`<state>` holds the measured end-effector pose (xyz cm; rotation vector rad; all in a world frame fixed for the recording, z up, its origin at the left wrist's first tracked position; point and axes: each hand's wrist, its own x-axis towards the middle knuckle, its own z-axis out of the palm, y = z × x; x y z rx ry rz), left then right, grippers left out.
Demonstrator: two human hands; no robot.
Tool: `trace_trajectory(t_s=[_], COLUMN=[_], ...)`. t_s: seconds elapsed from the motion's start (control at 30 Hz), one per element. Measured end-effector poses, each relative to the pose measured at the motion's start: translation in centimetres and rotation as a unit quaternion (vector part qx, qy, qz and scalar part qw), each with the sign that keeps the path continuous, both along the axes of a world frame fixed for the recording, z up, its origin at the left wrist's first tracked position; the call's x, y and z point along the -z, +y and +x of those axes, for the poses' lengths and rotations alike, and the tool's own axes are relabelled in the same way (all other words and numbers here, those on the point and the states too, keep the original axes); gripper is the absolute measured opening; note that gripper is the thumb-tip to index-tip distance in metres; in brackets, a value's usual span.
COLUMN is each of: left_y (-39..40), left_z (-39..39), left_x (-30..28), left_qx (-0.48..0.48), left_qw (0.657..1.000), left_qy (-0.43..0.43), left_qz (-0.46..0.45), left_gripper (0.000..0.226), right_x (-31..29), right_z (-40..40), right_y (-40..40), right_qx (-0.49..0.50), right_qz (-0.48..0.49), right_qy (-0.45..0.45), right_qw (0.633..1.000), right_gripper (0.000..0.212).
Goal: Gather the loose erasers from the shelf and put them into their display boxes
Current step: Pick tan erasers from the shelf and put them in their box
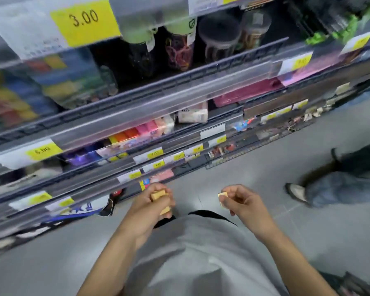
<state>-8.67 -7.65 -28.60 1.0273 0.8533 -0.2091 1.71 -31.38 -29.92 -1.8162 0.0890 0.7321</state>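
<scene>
Two bare hands hover above the grey shirt (201, 253), below the shelf (137, 129). Curled fingers of the left hand (152, 207) grasp two yellow erasers (158, 195), one by the thumb, one lower against the fingers. Pinching fingertips of the right hand (241, 201) clasp a third eraser (223, 196).

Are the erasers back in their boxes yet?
Not yet. The left hand grips yellow erasers, and the right hand pinches another eraser. So gathering looks underway. No display box for them shows clearly on the blurred shelves, so boxing remains.
</scene>
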Motion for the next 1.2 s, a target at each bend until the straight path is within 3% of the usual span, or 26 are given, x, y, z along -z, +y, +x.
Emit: trace_trajectory(t_s=[0.17,0.37,0.57,0.8,0.97,1.2], left_y=[-2.8,-7.0,-9.5,-9.3,-6.6,-0.4], left_z=[-4.4,-10.9,-19.2,-30.7,-39.6,-48.9], left_x=[0.6,-0.2,-1.5,-1.2,-0.7,-1.2], left_qx=[-0.082,-0.220,-0.372,-0.518,-0.555,-0.560], left_qw=[0.996,0.975,0.927,0.855,0.831,0.827], left_qy=[0.027,0.036,0.037,0.016,0.000,0.005], left_qz=[0.001,0.001,0.034,0.031,0.033,0.041], left_gripper=[0.020,0.022,0.023,0.020,0.016,0.019], right_x=[1.7,2.1,0.1,-2.4,-2.6,-1.6], right_z=[-0.5,-0.7,-4.1,-14.4,-22.7,-30.2], right_y=[-1.8,-0.9,5.5,15.5,20.7,25.0], right_qx=[-0.079,-0.223,-0.393,-0.514,-0.547,-0.559], right_qz=[-0.012,-0.030,0.023,0.087,0.093,0.056], right_qy=[0.042,0.028,0.023,-0.010,-0.012,-0.008], right_qw=[0.996,0.974,0.919,0.854,0.832,0.827], right_gripper=[0.007,0.008,0.010,0.012,0.015,0.015])
